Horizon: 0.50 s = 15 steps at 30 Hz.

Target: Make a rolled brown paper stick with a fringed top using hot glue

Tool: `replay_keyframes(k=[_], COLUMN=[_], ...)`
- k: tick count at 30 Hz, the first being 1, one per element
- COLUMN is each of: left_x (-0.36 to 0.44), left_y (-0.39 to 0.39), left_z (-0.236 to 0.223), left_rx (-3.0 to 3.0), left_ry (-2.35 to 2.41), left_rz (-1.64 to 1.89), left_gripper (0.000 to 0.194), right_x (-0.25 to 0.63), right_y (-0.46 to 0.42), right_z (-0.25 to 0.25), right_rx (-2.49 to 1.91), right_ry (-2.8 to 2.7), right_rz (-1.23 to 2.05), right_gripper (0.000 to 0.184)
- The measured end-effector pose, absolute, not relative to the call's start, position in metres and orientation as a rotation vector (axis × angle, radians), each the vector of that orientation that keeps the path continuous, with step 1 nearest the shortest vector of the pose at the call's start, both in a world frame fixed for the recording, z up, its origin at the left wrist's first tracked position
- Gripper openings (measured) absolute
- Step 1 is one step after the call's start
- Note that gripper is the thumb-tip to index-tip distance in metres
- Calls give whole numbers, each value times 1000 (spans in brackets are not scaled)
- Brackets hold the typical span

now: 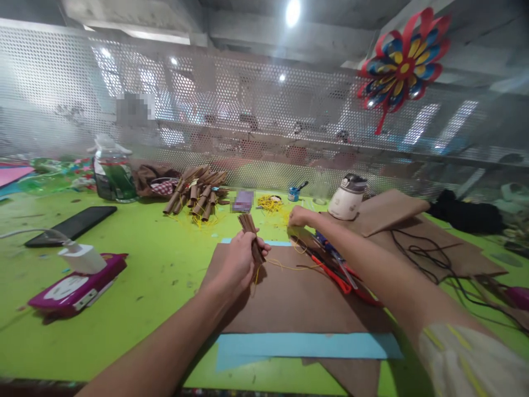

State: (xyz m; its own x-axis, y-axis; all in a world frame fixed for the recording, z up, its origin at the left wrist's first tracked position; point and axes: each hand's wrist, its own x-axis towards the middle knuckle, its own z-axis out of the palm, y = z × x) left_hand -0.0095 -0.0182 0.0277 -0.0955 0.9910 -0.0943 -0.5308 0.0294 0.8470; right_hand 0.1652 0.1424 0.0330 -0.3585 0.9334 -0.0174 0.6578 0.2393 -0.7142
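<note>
My left hand [243, 255] is closed around a narrow bundle of folded brown paper [248, 223], held tilted above a flat brown sheet [289, 298]. Yellow string [281, 266] trails from below the bundle across that sheet towards the right. Farther forward, my right hand [301, 216] is pinched low over the table with yellow strands at its fingertips; the fingers are partly hidden. Under my right forearm lie red-handled scissors [330, 273] and a blue-handled tool [324, 241]. A heap of yellow string [269, 204] sits just beyond my hands.
Rolled brown paper bundles [198, 193] are piled at back left. A white kettle-shaped container [347, 197] and brown sheets [433, 248] with black cord stand right. Light-blue strips [306, 345] lie in front. A purple power strip [78, 286] and a black phone [72, 225] lie left.
</note>
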Motion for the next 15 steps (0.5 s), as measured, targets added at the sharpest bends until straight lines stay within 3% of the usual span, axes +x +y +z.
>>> replay_keyframes(k=[4, 7, 10, 15], left_x=[-4, 2, 5, 7], left_y=[-25, -29, -33, -35], left_z=[29, 29, 28, 25], left_rx=[686, 694, 690, 690], left_ry=[878, 850, 833, 811], left_rz=[1260, 1112, 1016, 959], left_gripper=[19, 17, 18, 19], right_x=[182, 189, 191, 191], right_y=[135, 125, 108, 76], right_z=[57, 80, 92, 98], right_rx=[-1537, -1437, -1315, -1296], right_ry=[-1919, -1801, -1733, -1731], right_rz=[1154, 1274, 1301, 1283], right_gripper=[34, 25, 15, 18])
